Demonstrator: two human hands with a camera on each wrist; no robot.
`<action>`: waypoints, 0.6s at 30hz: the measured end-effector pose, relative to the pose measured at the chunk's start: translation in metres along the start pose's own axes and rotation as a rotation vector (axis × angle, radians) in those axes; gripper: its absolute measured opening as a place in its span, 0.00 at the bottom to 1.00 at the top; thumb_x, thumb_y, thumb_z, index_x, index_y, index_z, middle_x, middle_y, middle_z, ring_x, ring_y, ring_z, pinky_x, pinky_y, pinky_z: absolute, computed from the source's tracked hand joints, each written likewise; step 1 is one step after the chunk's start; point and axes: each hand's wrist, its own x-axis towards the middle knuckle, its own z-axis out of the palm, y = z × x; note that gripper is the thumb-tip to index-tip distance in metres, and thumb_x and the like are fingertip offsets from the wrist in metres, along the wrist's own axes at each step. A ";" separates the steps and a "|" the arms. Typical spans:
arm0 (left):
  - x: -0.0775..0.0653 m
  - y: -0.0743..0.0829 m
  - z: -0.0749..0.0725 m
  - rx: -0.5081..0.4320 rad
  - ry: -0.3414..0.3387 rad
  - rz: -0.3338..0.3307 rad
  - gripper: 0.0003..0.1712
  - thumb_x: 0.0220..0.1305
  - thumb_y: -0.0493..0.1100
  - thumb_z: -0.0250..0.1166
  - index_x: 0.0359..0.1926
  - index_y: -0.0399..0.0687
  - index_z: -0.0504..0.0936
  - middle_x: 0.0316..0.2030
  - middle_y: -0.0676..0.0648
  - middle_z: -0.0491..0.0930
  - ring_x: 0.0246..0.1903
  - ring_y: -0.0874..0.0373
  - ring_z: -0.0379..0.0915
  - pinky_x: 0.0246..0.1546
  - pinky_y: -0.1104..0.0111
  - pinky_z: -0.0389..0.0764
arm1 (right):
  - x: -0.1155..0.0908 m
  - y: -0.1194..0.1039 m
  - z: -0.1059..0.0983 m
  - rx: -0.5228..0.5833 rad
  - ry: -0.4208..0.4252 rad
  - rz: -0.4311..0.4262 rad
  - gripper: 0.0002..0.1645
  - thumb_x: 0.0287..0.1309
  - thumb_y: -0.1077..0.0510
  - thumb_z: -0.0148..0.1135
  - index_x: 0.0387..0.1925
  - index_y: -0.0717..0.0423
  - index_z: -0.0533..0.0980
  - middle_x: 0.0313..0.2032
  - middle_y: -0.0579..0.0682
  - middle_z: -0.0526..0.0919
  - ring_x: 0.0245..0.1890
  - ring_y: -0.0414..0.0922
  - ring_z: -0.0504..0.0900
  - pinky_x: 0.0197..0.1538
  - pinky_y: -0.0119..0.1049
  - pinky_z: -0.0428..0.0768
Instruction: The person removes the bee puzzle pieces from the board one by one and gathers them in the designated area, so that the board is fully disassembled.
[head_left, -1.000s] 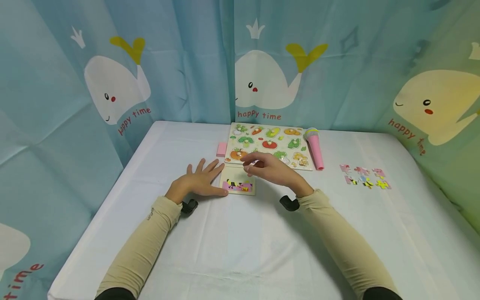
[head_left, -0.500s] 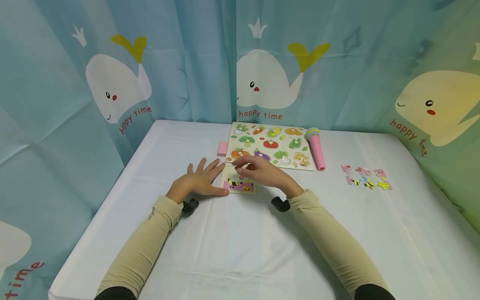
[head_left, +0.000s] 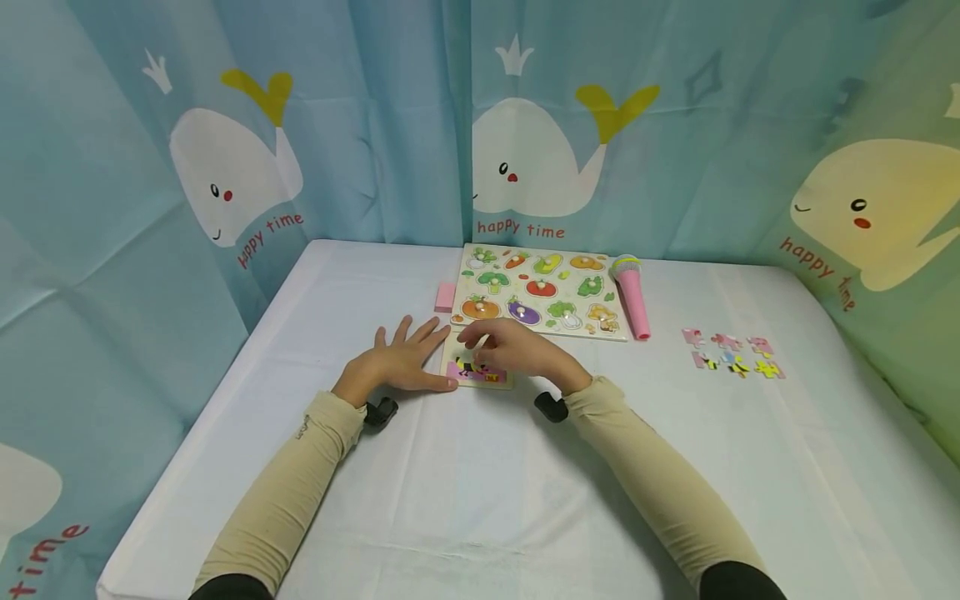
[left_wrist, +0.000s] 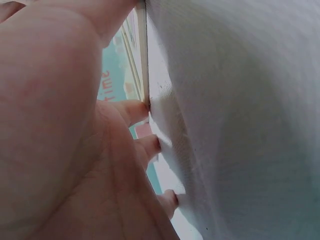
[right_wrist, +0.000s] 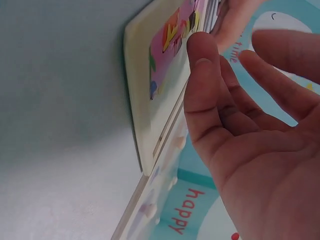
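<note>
The person's left hand (head_left: 397, 365) lies palm down on the white table (head_left: 435, 500), fingers straight and spread, its thumb at the near left corner of a small cream board (head_left: 452, 348) and its index fingertip by the far left corner. In the left wrist view the palm fills much of the left side, and the board is only a thin edge, partly hidden behind the fingers.

The right hand (head_left: 513, 346) is over the right part of the board, fingers loosely bent and parted, the thumb apart from the index finger. Whether a fingertip touches the board cannot be told. The hand hides part of the pink and yellow picture (right_wrist: 167, 52) on the board's near half; the far half is plain cream. In the right wrist view the thumb overlaps the picture, leaving its details hard to read.

Just beyond stands the larger vegetable board (head_left: 567, 289), lying flat, with a pink block (head_left: 445, 297) at its left and a pink microphone (head_left: 632, 302) along its right side. Farther right lie six puzzle pieces (head_left: 726, 342) in two rows, their prints too small to make out. The whale-patterned curtain (head_left: 420, 125) rises behind, the rightmost whale's tail cut off.
</note>
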 end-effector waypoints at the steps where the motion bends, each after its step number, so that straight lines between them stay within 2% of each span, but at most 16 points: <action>1: 0.000 -0.001 0.001 0.002 0.000 0.000 0.61 0.70 0.75 0.60 0.89 0.56 0.42 0.87 0.47 0.32 0.82 0.34 0.20 0.73 0.27 0.29 | 0.002 0.000 0.001 -0.022 -0.006 0.004 0.21 0.70 0.68 0.62 0.62 0.66 0.81 0.53 0.58 0.86 0.46 0.49 0.84 0.52 0.43 0.83; 4: 0.001 -0.002 0.001 0.004 0.002 0.000 0.61 0.70 0.75 0.60 0.89 0.56 0.42 0.87 0.47 0.32 0.82 0.33 0.20 0.73 0.27 0.29 | 0.008 -0.001 0.004 -0.079 -0.030 0.019 0.20 0.68 0.69 0.65 0.60 0.64 0.83 0.50 0.54 0.87 0.48 0.48 0.83 0.53 0.42 0.83; 11: 0.003 -0.004 0.003 -0.008 0.003 0.009 0.61 0.71 0.75 0.60 0.89 0.56 0.41 0.87 0.48 0.31 0.82 0.33 0.19 0.73 0.27 0.29 | 0.017 -0.003 0.008 -0.143 -0.079 0.026 0.19 0.62 0.73 0.63 0.54 0.63 0.85 0.40 0.51 0.84 0.39 0.45 0.78 0.45 0.37 0.78; 18: 0.004 -0.005 0.002 -0.009 0.010 0.011 0.61 0.70 0.76 0.60 0.89 0.58 0.41 0.87 0.48 0.31 0.82 0.34 0.18 0.72 0.27 0.28 | 0.023 -0.001 0.009 -0.162 -0.119 0.064 0.15 0.64 0.71 0.69 0.52 0.61 0.85 0.40 0.50 0.84 0.38 0.44 0.77 0.45 0.37 0.78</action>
